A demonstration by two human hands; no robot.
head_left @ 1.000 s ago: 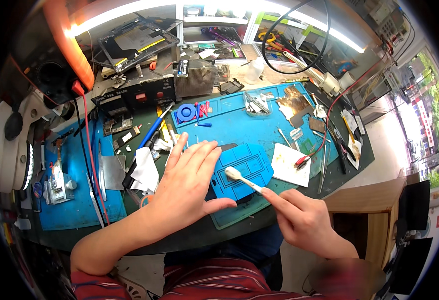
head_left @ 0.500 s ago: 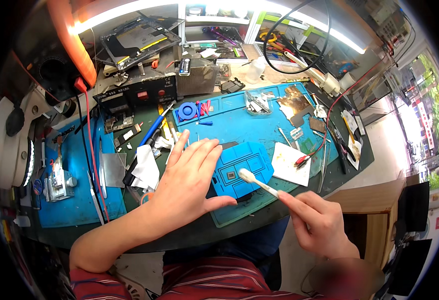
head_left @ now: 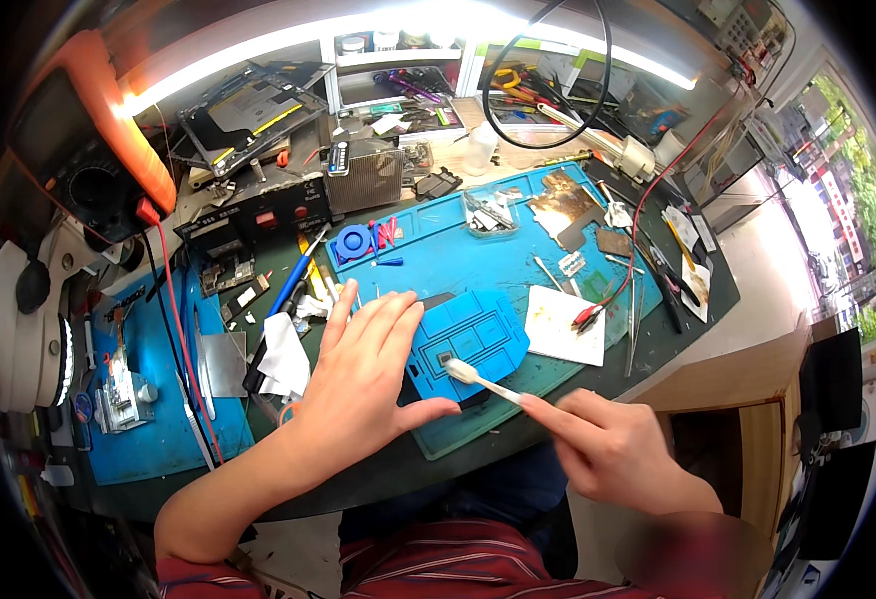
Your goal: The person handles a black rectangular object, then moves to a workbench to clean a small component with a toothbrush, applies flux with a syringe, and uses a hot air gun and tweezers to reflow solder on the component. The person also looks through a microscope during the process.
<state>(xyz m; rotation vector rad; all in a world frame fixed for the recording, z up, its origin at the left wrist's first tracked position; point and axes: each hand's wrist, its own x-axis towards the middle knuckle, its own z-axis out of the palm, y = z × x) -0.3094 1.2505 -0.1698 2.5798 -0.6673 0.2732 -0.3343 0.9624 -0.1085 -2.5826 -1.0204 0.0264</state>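
Note:
My right hand pinches the white handle of a toothbrush, whose bristle head is at a small square chip. The chip lies in a recess of a blue repair pad with raised rectangular outlines. Whether the bristles touch the chip is hard to tell. Over the pad's left side, my left hand rests with its fingers stretched out and its thumb spread toward the near edge. It holds nothing that I can see. A dark piece shows partly from behind the pad.
Under the pad spreads a blue work mat. To the right are a white sheet, red clips and tweezers. A clear box of small parts stands behind. Crumpled white tissue and a blue-handled tool lie left.
The toothbrush head has moved left relative to the pad, from beside the chip onto its near edge. My left hand keeps its place on the pad. The whole view has shifted slightly.

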